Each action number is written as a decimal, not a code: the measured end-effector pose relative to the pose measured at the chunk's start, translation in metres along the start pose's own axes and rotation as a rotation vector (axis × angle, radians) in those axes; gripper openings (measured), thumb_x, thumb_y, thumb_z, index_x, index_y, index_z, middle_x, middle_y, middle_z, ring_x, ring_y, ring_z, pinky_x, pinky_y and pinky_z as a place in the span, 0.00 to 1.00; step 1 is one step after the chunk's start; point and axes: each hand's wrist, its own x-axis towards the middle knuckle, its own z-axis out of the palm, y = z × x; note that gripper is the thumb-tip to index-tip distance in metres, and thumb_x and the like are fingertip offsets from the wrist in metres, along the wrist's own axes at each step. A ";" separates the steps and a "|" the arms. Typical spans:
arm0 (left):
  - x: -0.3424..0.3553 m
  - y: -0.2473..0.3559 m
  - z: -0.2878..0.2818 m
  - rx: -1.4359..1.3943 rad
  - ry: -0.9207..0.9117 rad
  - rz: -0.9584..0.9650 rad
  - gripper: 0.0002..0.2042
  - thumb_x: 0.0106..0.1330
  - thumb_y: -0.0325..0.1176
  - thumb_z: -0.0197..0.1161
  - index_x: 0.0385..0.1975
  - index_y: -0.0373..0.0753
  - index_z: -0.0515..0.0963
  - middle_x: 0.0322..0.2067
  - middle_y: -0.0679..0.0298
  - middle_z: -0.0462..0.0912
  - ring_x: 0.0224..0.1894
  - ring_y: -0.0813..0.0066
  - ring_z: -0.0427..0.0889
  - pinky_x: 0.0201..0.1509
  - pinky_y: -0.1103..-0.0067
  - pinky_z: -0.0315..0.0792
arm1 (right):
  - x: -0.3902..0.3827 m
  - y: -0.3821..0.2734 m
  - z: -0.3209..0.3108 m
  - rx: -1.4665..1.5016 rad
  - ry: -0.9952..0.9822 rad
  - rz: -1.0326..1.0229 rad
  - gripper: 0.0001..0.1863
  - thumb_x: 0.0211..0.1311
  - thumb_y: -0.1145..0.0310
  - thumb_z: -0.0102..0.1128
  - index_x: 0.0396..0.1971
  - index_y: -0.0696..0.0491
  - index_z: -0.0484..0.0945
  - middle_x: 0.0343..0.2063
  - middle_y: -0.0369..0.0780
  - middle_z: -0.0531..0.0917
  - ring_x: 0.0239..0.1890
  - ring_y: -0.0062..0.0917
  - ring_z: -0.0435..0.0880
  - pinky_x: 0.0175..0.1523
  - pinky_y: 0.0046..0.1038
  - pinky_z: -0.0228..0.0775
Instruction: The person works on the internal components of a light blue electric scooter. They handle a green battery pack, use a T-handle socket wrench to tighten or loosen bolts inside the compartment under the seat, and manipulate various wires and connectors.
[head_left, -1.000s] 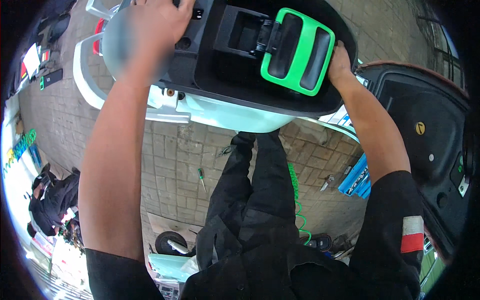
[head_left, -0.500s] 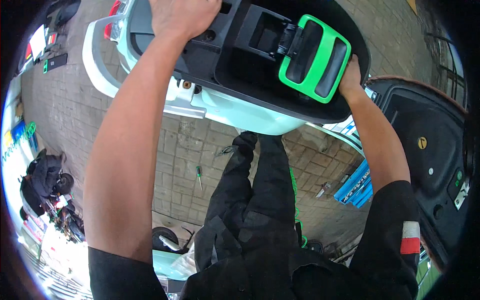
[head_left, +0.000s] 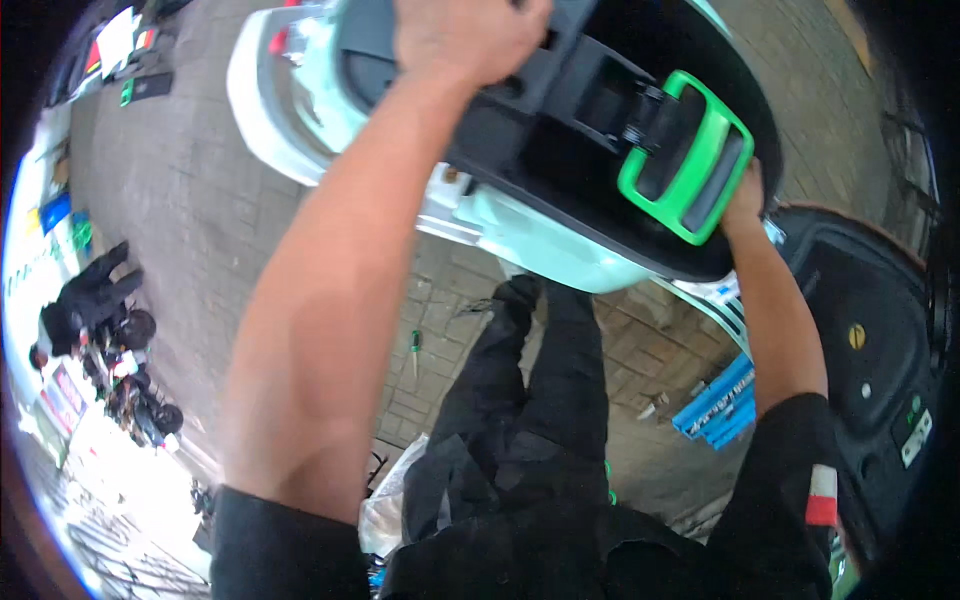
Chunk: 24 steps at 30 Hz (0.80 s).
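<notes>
A pale mint scooter body (head_left: 520, 230) stands in front of me with its black under-seat compartment (head_left: 560, 150) exposed. A bright green handle-shaped frame (head_left: 690, 165) lies in that compartment at the right. My left hand (head_left: 465, 35) is closed on the black rim at the top of the compartment. My right hand (head_left: 745, 195) grips the compartment's right edge, just beside the green frame. The fingertips of both hands are hidden behind the black plastic.
The raised black seat underside (head_left: 870, 340) stands at the right. A green-handled screwdriver (head_left: 415, 345) and small parts lie on the paved ground near my feet. A blue box (head_left: 715, 405) lies at the right. A person beside parked bikes (head_left: 95, 300) is at far left.
The view has swung, so the scooter sits higher and further right in frame. Both hands have kept their hold on the black compartment's edges.
</notes>
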 end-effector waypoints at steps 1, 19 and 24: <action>-0.003 -0.004 0.000 -0.029 -0.020 -0.009 0.29 0.70 0.50 0.52 0.68 0.40 0.71 0.71 0.51 0.67 0.74 0.52 0.62 0.77 0.54 0.50 | 0.004 -0.002 0.003 0.040 -0.021 -0.023 0.26 0.75 0.53 0.39 0.62 0.53 0.73 0.63 0.47 0.76 0.67 0.41 0.71 0.71 0.42 0.59; -0.010 0.000 0.015 -0.366 -0.060 -0.161 0.34 0.65 0.52 0.57 0.69 0.38 0.70 0.74 0.49 0.59 0.79 0.51 0.50 0.82 0.53 0.35 | -0.003 0.015 0.008 0.050 -0.361 -0.114 0.38 0.72 0.41 0.43 0.75 0.46 0.59 0.77 0.39 0.59 0.77 0.39 0.58 0.74 0.50 0.53; -0.002 0.007 0.021 -0.364 -0.014 -0.135 0.35 0.65 0.52 0.57 0.68 0.37 0.70 0.74 0.48 0.59 0.79 0.50 0.49 0.82 0.52 0.35 | 0.006 0.026 0.034 0.145 -0.356 -0.089 0.40 0.72 0.39 0.43 0.77 0.47 0.56 0.77 0.41 0.57 0.78 0.38 0.56 0.76 0.50 0.49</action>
